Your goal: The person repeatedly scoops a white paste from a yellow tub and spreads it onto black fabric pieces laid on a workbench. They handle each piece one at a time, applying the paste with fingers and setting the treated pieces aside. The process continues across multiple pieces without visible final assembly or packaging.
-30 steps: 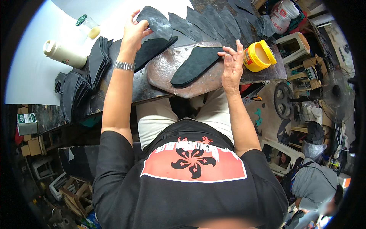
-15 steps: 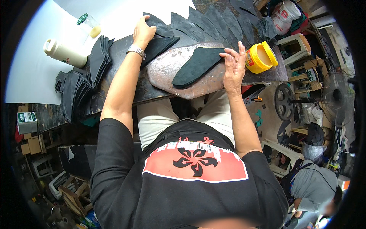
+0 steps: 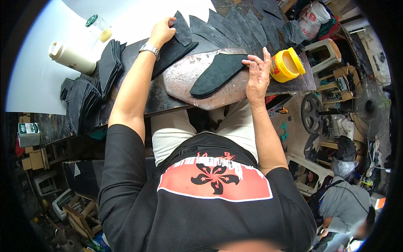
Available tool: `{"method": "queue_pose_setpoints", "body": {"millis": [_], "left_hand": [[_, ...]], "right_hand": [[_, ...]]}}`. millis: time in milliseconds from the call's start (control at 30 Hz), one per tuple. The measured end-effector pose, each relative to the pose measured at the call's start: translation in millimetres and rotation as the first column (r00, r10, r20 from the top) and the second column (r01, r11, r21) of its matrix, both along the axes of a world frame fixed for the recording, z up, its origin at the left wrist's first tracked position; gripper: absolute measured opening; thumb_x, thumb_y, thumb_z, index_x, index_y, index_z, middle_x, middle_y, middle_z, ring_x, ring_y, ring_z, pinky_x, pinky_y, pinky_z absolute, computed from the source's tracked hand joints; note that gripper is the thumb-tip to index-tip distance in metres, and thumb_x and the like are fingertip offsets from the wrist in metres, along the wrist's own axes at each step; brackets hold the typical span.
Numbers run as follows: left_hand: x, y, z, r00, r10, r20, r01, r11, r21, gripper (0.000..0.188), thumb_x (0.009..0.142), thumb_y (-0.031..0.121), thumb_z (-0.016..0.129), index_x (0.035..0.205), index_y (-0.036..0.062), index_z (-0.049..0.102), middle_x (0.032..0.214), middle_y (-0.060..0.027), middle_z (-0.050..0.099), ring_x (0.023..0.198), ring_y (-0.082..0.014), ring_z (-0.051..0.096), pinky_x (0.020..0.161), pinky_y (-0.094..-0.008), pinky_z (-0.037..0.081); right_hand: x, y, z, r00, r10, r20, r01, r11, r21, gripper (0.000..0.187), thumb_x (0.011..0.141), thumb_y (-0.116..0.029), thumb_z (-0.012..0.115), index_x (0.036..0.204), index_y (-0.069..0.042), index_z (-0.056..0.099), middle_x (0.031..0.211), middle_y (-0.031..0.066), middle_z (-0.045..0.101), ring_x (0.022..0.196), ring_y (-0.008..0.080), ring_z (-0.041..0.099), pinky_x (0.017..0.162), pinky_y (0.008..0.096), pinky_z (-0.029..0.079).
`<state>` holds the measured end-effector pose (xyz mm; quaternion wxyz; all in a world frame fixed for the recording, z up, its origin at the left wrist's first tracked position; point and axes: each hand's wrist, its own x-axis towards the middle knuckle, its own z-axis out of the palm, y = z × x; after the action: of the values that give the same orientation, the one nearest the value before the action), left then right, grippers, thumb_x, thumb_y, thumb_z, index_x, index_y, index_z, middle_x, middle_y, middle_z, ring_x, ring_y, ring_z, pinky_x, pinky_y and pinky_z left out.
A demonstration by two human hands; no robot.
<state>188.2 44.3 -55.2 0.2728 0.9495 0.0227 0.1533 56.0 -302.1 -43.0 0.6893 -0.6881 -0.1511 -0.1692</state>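
Observation:
Reaching to the far side of the bench, my left hand (image 3: 163,32) has its fingers on the left edge of a black leaf-shaped leather piece (image 3: 182,30), apparently gripping it. A flat metal-toned slab (image 3: 176,82) lies at the front of the bench, with a black shoe-shaped leather piece (image 3: 216,75) on top. My right hand (image 3: 257,80) is by the right end of that piece; its fingers are spread and some fingertips touch the corner. Just right of that hand stands a yellow tub (image 3: 282,69) with pale contents, tilted in view.
Several leaf-shaped pieces (image 3: 239,26) fan out along the far side. Stacked black pieces (image 3: 110,67) lie at left, near a cream bottle (image 3: 71,58) and a green-lidded jar (image 3: 98,27). A fan (image 3: 369,105) stands at right; another person (image 3: 346,206) is at lower right.
The leaf-shaped piece at my left hand has turned from lying slanted to standing more lengthwise away from me. My left hand has shifted slightly; the right hand stays in place.

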Motion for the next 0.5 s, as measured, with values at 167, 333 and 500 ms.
{"method": "queue_pose_setpoints", "body": {"millis": [167,333,500], "left_hand": [[2,-7,4,1.0,0.024,0.001,-0.023,0.992,-0.126,0.046,0.09,0.016,0.055,0.135,0.0124,0.062,0.12,-0.0152,0.072,0.112,-0.0297,0.068,0.099,-0.0387,0.051],[5,-12,7,0.996,0.09,0.001,-0.089,0.985,-0.151,0.044,0.093,0.023,0.052,0.135,0.0122,0.062,0.118,-0.0177,0.073,0.113,-0.0339,0.068,0.1,-0.0402,0.05],[9,-11,0,0.99,0.133,0.043,-0.123,0.976,-0.182,0.045,0.091,0.022,0.053,0.133,0.0102,0.062,0.114,-0.0179,0.073,0.114,-0.0361,0.067,0.101,-0.0432,0.049]], "right_hand": [[0,1,2,1.0,-0.003,0.005,0.003,1.0,0.009,0.062,0.106,-0.024,0.056,0.158,-0.006,0.026,0.121,0.0149,0.058,0.104,0.018,0.063,0.098,0.032,0.049],[-1,2,2,1.0,-0.012,0.004,0.012,1.0,-0.006,0.063,0.106,-0.025,0.056,0.158,-0.006,0.026,0.121,0.0156,0.058,0.104,0.0181,0.063,0.098,0.0322,0.049],[0,1,2,1.0,-0.008,0.003,0.008,1.0,-0.005,0.063,0.106,-0.024,0.056,0.158,-0.006,0.026,0.121,0.0157,0.058,0.104,0.0184,0.063,0.098,0.0322,0.05]]}}
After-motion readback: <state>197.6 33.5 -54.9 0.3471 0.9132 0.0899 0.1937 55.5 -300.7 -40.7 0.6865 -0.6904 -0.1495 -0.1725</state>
